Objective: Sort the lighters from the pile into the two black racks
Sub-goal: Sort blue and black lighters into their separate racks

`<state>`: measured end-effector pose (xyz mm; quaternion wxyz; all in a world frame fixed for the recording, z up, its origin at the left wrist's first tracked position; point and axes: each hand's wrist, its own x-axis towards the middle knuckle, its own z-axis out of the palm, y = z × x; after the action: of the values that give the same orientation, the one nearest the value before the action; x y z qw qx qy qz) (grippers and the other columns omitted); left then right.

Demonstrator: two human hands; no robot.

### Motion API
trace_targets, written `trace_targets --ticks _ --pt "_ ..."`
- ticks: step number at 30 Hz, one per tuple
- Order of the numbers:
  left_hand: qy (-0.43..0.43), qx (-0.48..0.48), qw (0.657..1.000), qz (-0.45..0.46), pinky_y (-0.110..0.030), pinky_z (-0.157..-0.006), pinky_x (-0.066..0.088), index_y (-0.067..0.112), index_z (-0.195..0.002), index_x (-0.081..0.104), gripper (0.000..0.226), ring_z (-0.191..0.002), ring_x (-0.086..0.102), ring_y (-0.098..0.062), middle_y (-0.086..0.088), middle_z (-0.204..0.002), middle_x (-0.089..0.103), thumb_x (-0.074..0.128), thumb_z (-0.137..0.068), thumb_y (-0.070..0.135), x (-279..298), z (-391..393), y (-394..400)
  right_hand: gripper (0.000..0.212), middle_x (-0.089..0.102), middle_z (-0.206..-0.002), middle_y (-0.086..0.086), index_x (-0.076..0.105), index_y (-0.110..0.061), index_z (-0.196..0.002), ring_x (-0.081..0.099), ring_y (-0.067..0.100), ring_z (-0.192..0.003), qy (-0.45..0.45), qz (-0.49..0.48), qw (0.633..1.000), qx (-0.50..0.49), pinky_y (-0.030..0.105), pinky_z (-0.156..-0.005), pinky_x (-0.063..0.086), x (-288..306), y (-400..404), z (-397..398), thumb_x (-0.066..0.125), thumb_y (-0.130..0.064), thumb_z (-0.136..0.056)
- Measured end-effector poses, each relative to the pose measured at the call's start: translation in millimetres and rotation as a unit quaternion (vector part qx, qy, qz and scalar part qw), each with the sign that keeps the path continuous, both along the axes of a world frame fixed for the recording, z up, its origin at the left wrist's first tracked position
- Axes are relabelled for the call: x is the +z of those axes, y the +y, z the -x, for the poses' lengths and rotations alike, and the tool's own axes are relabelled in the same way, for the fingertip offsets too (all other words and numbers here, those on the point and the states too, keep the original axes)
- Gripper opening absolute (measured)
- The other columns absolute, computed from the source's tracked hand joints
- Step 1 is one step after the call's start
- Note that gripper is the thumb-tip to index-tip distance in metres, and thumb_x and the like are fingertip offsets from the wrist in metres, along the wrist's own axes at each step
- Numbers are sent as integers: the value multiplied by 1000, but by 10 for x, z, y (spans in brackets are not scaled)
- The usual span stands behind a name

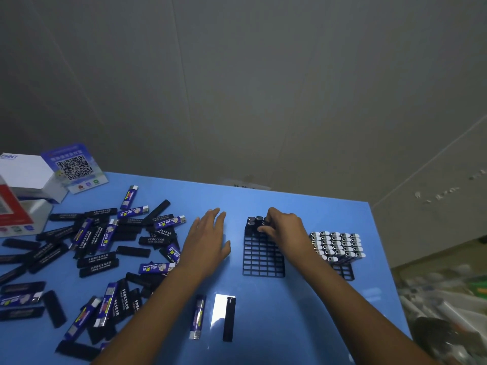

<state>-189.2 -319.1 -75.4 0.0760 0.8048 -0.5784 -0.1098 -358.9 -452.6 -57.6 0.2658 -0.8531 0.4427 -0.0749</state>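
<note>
Head view shows the right hand [283,227] pinching a black lighter [266,222] at the far corner of the near-empty black rack [263,259], the left hand [208,239] flat and relaxed beside the pile [105,248], the second rack [338,246] nearly full on the blue table [303,325]

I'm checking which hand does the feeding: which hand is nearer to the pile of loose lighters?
Left. The left hand lies flat on the table right at the pile of loose lighters; the right hand is away on the near rack.
</note>
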Motion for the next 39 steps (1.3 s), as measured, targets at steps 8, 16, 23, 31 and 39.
trace_targets --ticks 8,16,23,31,39 --pt "1 6 1000 -2 -40 -124 11 15 -156 16 68 -152 12 -20 -5 -164 13 47 -100 39 -44 -34 36 24 66 -80 6 53 -12 -91 60 25 -77 20 13 1000 5 40 -68 53 -38 58 -31 67 -31 -94" --pt "26 17 999 13 -38 -123 13 14 -156 19 68 -150 17 -21 -6 -163 18 49 -99 38 20 8 105 24 64 -87 10 55 -7 -98 56 27 -80 59 30 998 21 36 -66 45 35 103 -110 63 -29 -96" --pt "30 56 998 25 -35 -121 17 13 -156 17 70 -149 20 -22 -6 -163 17 49 -100 40 170 53 386 36 68 -110 2 54 -18 -119 65 28 -99 91 89 991 43 35 -73 50 167 272 96 59 -45 -96" --pt "33 131 991 -13 -40 -121 17 8 -156 12 83 -151 11 -28 -15 -163 11 49 -97 52 189 278 878 47 50 -134 2 47 -15 -136 46 21 -125 -1 117 990 81 38 -92 48 336 551 114 58 -38 -97" --pt "64 195 972 -111 -49 -123 0 5 -154 -17 116 -151 -19 -32 -17 -162 -21 46 -87 74 -183 815 1162 39 50 -126 2 49 -13 -128 49 21 -117 -34 106 984 141 30 -80 41 256 835 261 59 -35 -97"
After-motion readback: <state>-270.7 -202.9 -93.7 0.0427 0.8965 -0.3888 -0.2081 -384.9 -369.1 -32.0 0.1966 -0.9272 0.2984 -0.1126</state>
